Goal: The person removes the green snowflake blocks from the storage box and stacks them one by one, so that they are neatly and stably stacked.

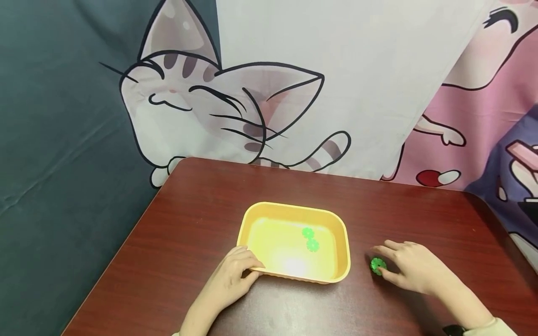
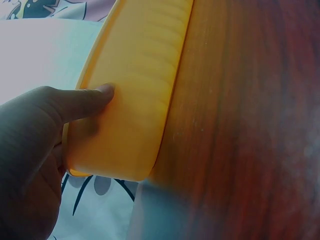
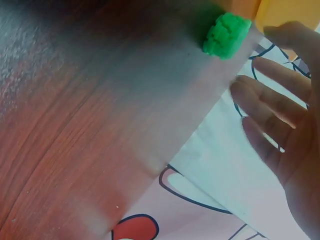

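My left hand [image 1: 237,275] grips the near left corner of a yellow plastic tub [image 1: 349,261]. In the left wrist view the thumb [image 2: 90,102] presses on the tub's outer wall [image 2: 137,100], with the fingers behind the rim. Two flat, light green flower-shaped pieces [image 1: 313,245] lie inside, toward the tub's right. Right of the tub, a darker green flower-shaped piece [image 1: 378,266] sits on the table. The right wrist view shows it as a thick, ridged green lump [image 3: 227,36]. My right hand [image 1: 409,266] reaches around it, thumb and fingers spread apart.
The dark red-brown wooden table [image 1: 201,224] has rounded far corners. Behind it hangs a cloth backdrop [image 1: 370,70] printed with cartoon animals, close to the table's far edge. A light sleeve [image 1: 491,328] covers the right forearm at the lower right.
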`<action>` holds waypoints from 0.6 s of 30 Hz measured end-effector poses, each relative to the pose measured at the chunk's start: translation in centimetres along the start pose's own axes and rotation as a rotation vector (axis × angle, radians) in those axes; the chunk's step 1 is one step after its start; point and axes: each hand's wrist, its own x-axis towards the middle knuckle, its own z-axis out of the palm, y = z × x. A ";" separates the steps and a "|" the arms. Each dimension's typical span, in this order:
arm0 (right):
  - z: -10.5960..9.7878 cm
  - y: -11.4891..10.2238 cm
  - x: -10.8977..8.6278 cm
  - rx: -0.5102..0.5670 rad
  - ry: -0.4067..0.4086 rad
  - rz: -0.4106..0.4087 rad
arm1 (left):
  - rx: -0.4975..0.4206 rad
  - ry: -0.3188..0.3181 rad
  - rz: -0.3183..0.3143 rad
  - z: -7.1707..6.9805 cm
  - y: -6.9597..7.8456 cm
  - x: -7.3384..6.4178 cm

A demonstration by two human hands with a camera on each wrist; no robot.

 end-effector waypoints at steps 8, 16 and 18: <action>0.0 0.4 0.6 0.047 0.140 -0.074 | -0.006 -0.025 -0.015 0.1 -0.1 -0.1; -0.3 -0.6 2.4 0.080 0.352 -0.178 | -0.019 -0.032 -0.026 0.1 0.1 -0.2; -0.5 -1.0 3.1 0.090 0.408 -0.213 | -0.021 -0.033 -0.028 0.1 0.2 -0.1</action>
